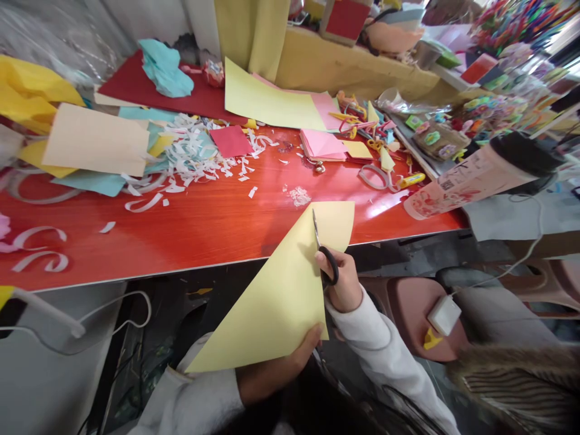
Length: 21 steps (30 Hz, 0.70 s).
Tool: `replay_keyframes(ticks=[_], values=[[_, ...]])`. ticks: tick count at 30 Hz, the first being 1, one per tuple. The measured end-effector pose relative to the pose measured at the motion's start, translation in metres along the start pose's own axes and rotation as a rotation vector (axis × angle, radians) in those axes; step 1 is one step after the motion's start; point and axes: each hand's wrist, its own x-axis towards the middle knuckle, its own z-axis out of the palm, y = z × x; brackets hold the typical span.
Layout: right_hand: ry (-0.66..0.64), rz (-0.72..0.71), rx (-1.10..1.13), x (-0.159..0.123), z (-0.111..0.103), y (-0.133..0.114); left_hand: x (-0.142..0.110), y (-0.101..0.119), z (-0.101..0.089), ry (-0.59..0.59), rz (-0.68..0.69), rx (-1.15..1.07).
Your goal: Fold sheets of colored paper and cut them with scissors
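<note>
A folded yellow paper sheet [281, 296] hangs over the front edge of the red table [203, 223]. My left hand [301, 353] grips its lower edge from underneath, thumb on top. My right hand [342, 284] is closed in the black handles of a pair of scissors [319, 244]. The blades point up along the sheet's right side, cutting into it.
White paper strips and scraps [194, 157] litter the table's middle. Coloured sheets [95, 139], a pink pad [322, 145], and a large yellow sheet [267, 99] lie further back. A patterned cup [466, 181] lies at the right. A white charger [444, 314] rests on a seat below.
</note>
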Motion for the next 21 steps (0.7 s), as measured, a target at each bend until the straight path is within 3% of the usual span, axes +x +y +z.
replay_keyframes(ticks=[9,18,21], values=[[-0.017,-0.071,-0.104,0.018,-0.002,-0.006,0.003,0.016,-0.016,-0.082,-0.045,-0.099],[-0.010,-0.060,-0.076,0.024,-0.004,-0.010,0.000,0.015,-0.013,-0.066,-0.170,-0.141],[-0.046,-0.050,-0.069,0.038,-0.005,-0.018,0.001,0.015,-0.013,0.024,-0.199,-0.229]])
